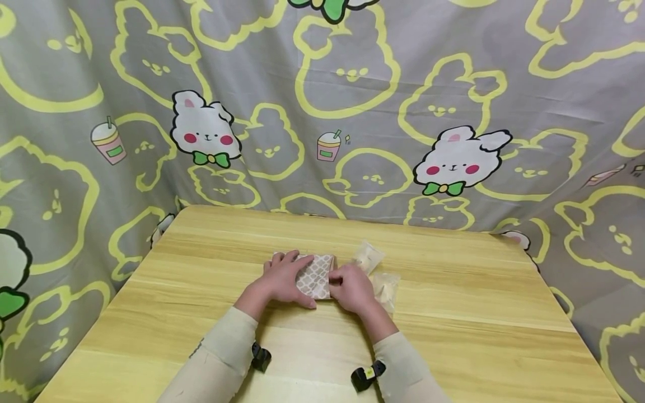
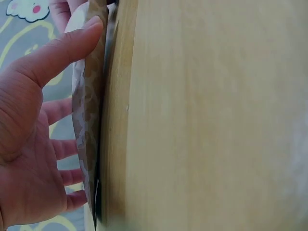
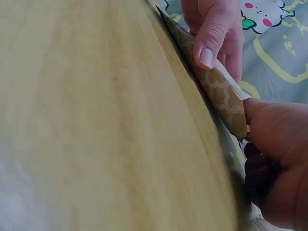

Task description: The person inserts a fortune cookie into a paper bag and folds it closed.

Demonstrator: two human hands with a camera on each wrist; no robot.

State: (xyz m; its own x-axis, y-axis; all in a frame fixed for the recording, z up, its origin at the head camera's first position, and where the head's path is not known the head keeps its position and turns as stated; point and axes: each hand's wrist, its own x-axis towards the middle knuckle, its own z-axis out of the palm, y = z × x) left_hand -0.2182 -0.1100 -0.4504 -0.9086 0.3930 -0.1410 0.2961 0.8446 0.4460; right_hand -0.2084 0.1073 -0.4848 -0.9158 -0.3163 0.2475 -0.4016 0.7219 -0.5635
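A small flat paper bag (image 1: pixel 314 277), brown with a white lattice pattern, lies on the table. My left hand (image 1: pixel 284 280) rests over its left part with fingers spread, the thumb along the near edge. In the left wrist view, the left thumb (image 2: pixel 72 50) touches the near side while the fingers reach behind. At the bag's right end, my right hand (image 1: pixel 353 288) has curled fingers and pinches the edge. The right wrist view shows that hand (image 3: pixel 284 154) at the bag's end, its fingertips partly hidden by the paper.
Two clear plastic packets with pale contents lie right of the bag: one farther back (image 1: pixel 369 256), the other (image 1: pixel 388 290) beside my right hand. The wooden table (image 1: pixel 478 324) ends at a grey patterned curtain (image 1: pixel 282 73) behind and at both sides.
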